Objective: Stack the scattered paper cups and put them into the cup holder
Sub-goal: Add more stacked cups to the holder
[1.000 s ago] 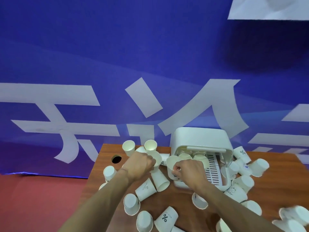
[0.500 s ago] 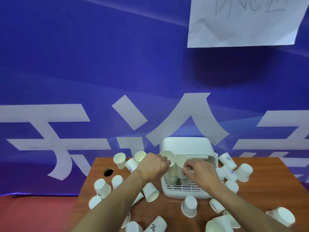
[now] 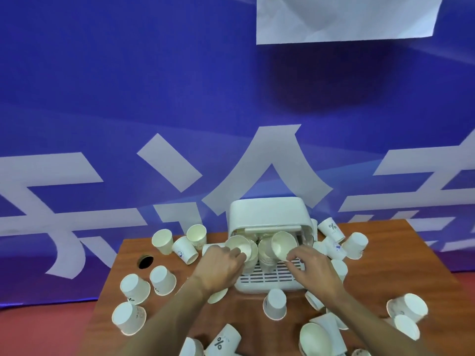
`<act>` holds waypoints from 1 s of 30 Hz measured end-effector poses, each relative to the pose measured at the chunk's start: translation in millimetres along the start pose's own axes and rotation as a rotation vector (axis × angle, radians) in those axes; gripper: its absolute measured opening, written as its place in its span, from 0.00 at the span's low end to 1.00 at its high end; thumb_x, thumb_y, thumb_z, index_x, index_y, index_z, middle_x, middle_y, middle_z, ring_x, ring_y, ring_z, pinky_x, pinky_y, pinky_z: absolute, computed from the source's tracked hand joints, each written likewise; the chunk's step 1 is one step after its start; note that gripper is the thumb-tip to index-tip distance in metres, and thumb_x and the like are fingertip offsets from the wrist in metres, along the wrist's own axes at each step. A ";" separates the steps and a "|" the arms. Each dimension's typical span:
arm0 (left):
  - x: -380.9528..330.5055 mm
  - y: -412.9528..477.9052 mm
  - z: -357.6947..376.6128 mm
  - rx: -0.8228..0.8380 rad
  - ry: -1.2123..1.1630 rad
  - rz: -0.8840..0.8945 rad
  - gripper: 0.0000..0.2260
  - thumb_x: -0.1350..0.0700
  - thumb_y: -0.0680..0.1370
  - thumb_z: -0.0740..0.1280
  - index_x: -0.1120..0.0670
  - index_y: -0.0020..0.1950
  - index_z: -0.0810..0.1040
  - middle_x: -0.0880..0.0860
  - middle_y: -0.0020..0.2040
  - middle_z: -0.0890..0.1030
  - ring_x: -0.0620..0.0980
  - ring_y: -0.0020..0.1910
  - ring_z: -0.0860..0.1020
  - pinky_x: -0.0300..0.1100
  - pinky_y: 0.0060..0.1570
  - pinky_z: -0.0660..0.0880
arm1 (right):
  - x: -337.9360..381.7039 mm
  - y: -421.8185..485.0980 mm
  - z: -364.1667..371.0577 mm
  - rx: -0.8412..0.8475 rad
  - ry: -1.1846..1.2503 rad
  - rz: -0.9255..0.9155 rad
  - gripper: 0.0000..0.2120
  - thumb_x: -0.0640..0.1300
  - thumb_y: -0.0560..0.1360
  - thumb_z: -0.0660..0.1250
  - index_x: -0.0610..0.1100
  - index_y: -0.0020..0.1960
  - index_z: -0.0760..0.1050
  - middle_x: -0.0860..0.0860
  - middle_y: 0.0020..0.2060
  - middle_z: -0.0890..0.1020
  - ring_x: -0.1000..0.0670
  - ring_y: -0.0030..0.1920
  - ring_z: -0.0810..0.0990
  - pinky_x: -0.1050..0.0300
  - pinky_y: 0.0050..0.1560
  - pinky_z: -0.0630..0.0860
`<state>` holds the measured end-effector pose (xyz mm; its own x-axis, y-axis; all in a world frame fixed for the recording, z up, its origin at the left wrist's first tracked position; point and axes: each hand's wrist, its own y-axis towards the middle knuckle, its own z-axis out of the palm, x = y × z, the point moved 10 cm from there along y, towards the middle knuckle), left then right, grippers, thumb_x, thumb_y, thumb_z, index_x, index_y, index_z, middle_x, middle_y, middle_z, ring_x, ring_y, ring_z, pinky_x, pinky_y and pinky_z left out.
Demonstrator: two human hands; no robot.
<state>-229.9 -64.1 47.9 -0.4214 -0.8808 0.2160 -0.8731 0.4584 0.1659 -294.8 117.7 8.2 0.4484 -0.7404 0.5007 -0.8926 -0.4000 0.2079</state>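
A white cup holder (image 3: pixel 268 214) with a slatted tray (image 3: pixel 267 277) stands at the back middle of the wooden table (image 3: pixel 401 255). My left hand (image 3: pixel 218 265) grips a paper cup (image 3: pixel 239 245) at the top of a stack on the tray's left side. My right hand (image 3: pixel 312 265) pinches the rim of another cup (image 3: pixel 282 244), tilted over a second stack (image 3: pixel 266 259) beside it. Several loose white cups lie scattered around, some upright, some upside down, some on their sides.
A round cable hole (image 3: pixel 145 261) opens in the table's left part. Loose cups crowd the left (image 3: pixel 135 289), front (image 3: pixel 275 303) and right (image 3: pixel 408 307) of the holder. A blue banner (image 3: pixel 154 98) with a paper sheet (image 3: pixel 344 19) hangs right behind the table.
Both hands have stayed at the holder's tray with their cups; the right hand's cup has tipped and settled lower over its stack. The camera has moved slightly.
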 end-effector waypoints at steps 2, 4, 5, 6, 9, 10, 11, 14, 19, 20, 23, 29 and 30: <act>-1.3 1.4 2.0 -0.002 0.008 -0.001 0.10 0.51 0.73 0.71 0.52 0.35 0.73 0.50 0.29 0.73 0.52 0.23 0.72 0.41 0.21 0.68 | 5.5 -1.7 3.0 -0.011 -0.005 -0.056 0.06 0.45 0.71 0.76 0.53 0.45 0.80 0.60 0.44 0.82 0.59 0.44 0.80 0.63 0.44 0.80; -3.4 2.8 5.1 0.004 0.022 -0.003 0.11 0.51 0.73 0.72 0.52 0.35 0.74 0.49 0.29 0.73 0.52 0.22 0.71 0.39 0.22 0.67 | 10.0 -2.8 6.9 -0.025 -0.010 -0.087 0.07 0.43 0.70 0.77 0.51 0.45 0.81 0.58 0.44 0.83 0.58 0.45 0.80 0.61 0.44 0.81; -3.8 3.7 6.4 0.006 0.031 -0.007 0.11 0.51 0.72 0.73 0.52 0.34 0.74 0.49 0.29 0.73 0.52 0.22 0.71 0.39 0.22 0.67 | 11.8 -3.0 8.9 -0.032 -0.018 -0.093 0.07 0.43 0.70 0.78 0.51 0.45 0.82 0.58 0.44 0.83 0.57 0.45 0.81 0.60 0.43 0.81; -3.8 5.0 7.5 0.010 0.039 -0.011 0.11 0.51 0.71 0.74 0.51 0.34 0.74 0.49 0.28 0.73 0.52 0.21 0.71 0.38 0.22 0.66 | 13.3 -2.8 10.9 -0.038 -0.032 -0.095 0.07 0.42 0.69 0.78 0.50 0.44 0.82 0.57 0.43 0.84 0.56 0.44 0.81 0.59 0.42 0.81; -3.4 8.2 10.1 0.015 0.044 -0.023 0.12 0.52 0.68 0.76 0.52 0.33 0.74 0.50 0.27 0.72 0.52 0.21 0.71 0.38 0.22 0.65 | 16.3 -0.6 16.9 -0.037 -0.069 -0.084 0.05 0.42 0.71 0.76 0.48 0.45 0.82 0.55 0.44 0.84 0.53 0.45 0.81 0.56 0.42 0.81; -3.5 8.6 11.3 0.019 0.041 -0.026 0.12 0.53 0.67 0.76 0.52 0.32 0.74 0.50 0.27 0.72 0.52 0.20 0.71 0.37 0.22 0.64 | 16.1 0.5 18.6 -0.034 -0.076 -0.076 0.05 0.42 0.71 0.76 0.48 0.45 0.82 0.55 0.44 0.84 0.53 0.45 0.81 0.55 0.42 0.81; -3.6 8.9 12.9 0.024 0.041 -0.027 0.12 0.54 0.66 0.77 0.52 0.32 0.74 0.50 0.27 0.72 0.52 0.20 0.70 0.37 0.22 0.64 | 15.5 1.9 20.0 -0.032 -0.085 -0.065 0.04 0.41 0.71 0.76 0.47 0.45 0.83 0.54 0.44 0.84 0.52 0.46 0.81 0.54 0.42 0.81; -5.2 10.9 19.4 0.044 0.046 -0.024 0.12 0.55 0.64 0.78 0.52 0.32 0.74 0.50 0.26 0.72 0.53 0.20 0.70 0.37 0.22 0.65 | 11.3 4.5 24.1 -0.022 -0.118 -0.027 0.03 0.42 0.71 0.75 0.47 0.44 0.83 0.54 0.43 0.84 0.52 0.45 0.81 0.54 0.41 0.81; -8.4 15.1 33.7 0.086 0.051 -0.052 0.10 0.56 0.65 0.77 0.53 0.34 0.76 0.50 0.28 0.74 0.52 0.22 0.72 0.38 0.24 0.64 | 1.3 6.6 33.9 -0.004 -0.165 -0.017 0.04 0.43 0.71 0.76 0.48 0.45 0.83 0.53 0.43 0.84 0.52 0.44 0.81 0.54 0.40 0.82; -9.3 15.9 37.3 0.096 0.052 -0.062 0.09 0.56 0.66 0.77 0.52 0.34 0.76 0.49 0.28 0.74 0.52 0.22 0.72 0.38 0.24 0.64 | -1.0 7.6 36.3 0.003 -0.172 -0.013 0.04 0.44 0.71 0.76 0.48 0.45 0.83 0.54 0.43 0.84 0.52 0.44 0.81 0.55 0.40 0.82; -11.2 17.8 48.1 0.134 0.043 -0.086 0.07 0.56 0.67 0.75 0.52 0.36 0.77 0.49 0.29 0.75 0.52 0.23 0.74 0.38 0.25 0.65 | -7.0 12.8 44.5 0.043 -0.196 0.015 0.05 0.47 0.72 0.76 0.51 0.47 0.83 0.55 0.44 0.84 0.55 0.44 0.80 0.60 0.42 0.80; -3.0 20.8 72.3 0.239 -0.002 -0.172 0.03 0.56 0.79 0.63 0.53 0.48 0.76 0.51 0.39 0.80 0.55 0.34 0.79 0.40 0.30 0.64 | 1.1 22.6 54.4 0.083 -0.184 -0.078 0.07 0.52 0.76 0.72 0.51 0.51 0.82 0.55 0.47 0.84 0.54 0.48 0.80 0.56 0.44 0.80; -1.9 21.0 75.4 0.251 0.005 -0.175 0.03 0.57 0.79 0.62 0.53 0.49 0.75 0.51 0.40 0.80 0.55 0.35 0.79 0.41 0.31 0.63 | 2.6 23.1 55.2 0.083 -0.179 -0.097 0.07 0.51 0.76 0.71 0.51 0.52 0.82 0.55 0.47 0.84 0.53 0.48 0.80 0.55 0.44 0.80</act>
<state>-265.8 -61.7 -21.6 -0.2581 -0.9430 0.2103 -0.9660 0.2550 -0.0421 -311.7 76.7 -32.1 0.5399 -0.7774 0.3228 -0.8412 -0.5120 0.1740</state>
